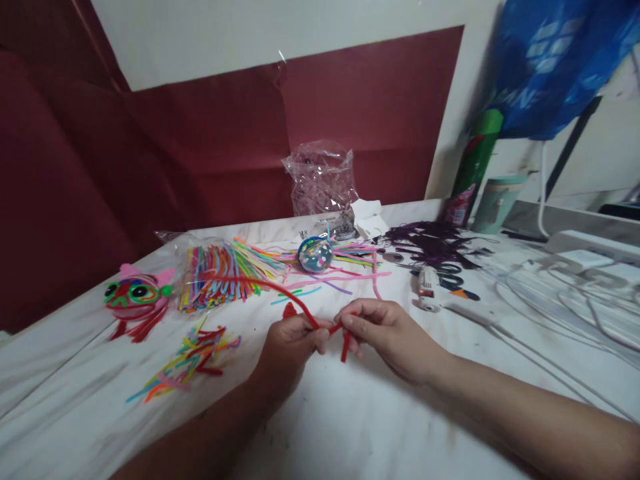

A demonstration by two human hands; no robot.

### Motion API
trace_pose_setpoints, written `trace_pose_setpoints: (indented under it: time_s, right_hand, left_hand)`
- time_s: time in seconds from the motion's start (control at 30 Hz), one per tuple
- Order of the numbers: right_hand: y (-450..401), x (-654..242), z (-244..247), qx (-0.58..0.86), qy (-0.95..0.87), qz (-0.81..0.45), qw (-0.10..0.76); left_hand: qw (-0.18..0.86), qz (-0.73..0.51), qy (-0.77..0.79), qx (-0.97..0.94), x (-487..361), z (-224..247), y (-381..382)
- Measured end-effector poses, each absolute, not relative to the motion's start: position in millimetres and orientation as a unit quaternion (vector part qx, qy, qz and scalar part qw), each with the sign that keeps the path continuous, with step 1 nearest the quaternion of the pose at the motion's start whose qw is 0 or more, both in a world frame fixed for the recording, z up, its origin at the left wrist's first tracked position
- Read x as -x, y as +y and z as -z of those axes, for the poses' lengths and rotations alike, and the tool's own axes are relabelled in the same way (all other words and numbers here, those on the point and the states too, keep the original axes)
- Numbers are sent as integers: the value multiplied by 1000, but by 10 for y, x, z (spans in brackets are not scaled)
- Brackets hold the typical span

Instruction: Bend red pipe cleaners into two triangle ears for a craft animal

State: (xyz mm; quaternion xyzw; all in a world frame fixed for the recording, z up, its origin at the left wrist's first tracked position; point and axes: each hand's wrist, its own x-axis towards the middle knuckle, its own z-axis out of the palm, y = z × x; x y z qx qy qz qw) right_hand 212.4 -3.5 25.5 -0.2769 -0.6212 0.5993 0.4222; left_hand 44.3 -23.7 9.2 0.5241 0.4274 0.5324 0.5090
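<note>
Between my two hands runs a red pipe cleaner (290, 295). My left hand (290, 343) pinches it, and a long curved length arches up and away to the left. A small red coiled piece (289, 310) shows just behind the left fingers; whether the hand holds it too I cannot tell. With thumb and fingers closed, my right hand (373, 330) grips the pipe cleaner close by, and a short red end hangs below its fingertips. Both hands are above the white marbled table (340, 427).
At left sit a pink-and-red animal head (135, 297), loose cut pieces (200, 357) and a bag of colourful pipe cleaners (220, 277). Behind my hands is a round clear container (315, 255). Scissors (450, 277), a glue gun (430, 290) with its cord, and a green cup (497, 203) stand right.
</note>
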Motion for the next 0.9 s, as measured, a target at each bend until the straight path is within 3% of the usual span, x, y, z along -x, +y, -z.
trace_pose_setpoints:
  time_s: [0.2,0.77,0.9]
  right_hand:
    - [10,-2101,-209,229,-530,-684,445]
    - [-1,-2138,-219,298,-665,-508,460]
    - [24,-2138,-219,326,-643,-505,474]
  left_hand:
    - [533,-557,404,-493,-485,-72,-210]
    - [614,-523,389,-445,-495,-33,-170]
    - [543,-554,423,-468,-483,-58,-164]
